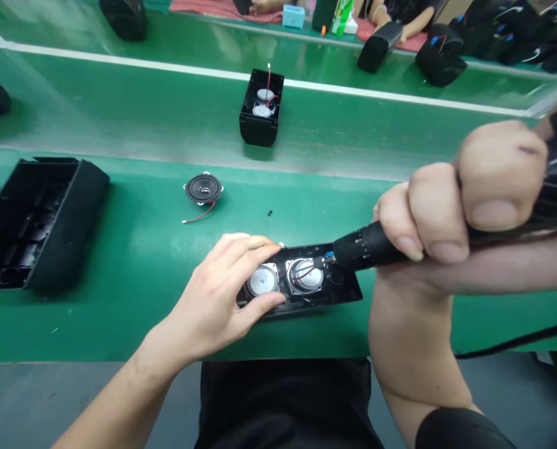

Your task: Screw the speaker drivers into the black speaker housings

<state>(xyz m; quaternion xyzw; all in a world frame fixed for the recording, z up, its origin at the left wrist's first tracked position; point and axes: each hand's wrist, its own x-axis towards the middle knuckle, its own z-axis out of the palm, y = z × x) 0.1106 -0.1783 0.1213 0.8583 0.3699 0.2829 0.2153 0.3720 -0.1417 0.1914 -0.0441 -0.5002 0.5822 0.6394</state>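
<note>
My right hand (456, 193) is wrapped round a black electric screwdriver (365, 247), its tip pointing down and left at the edge of a silver speaker driver (307, 275). That driver and a second speaker driver (263, 280) sit in a black speaker panel (343, 292) lying on the bench, with a red wire across them. My left hand (231, 280) clasps the panel's left end between thumb and fingers. Beyond it lies a loose speaker (204, 188), cone up, with a red wire trailing from it. Tiny black screws (269, 213) rest nearby.
An open black speaker housing (67, 231) stands at left. On the ledge ahead is another black housing (259, 128) with drivers and wires. Across the bench, a co-worker's hands (409, 31) are near a black housing (376, 50). A black cable (516, 340) runs at right.
</note>
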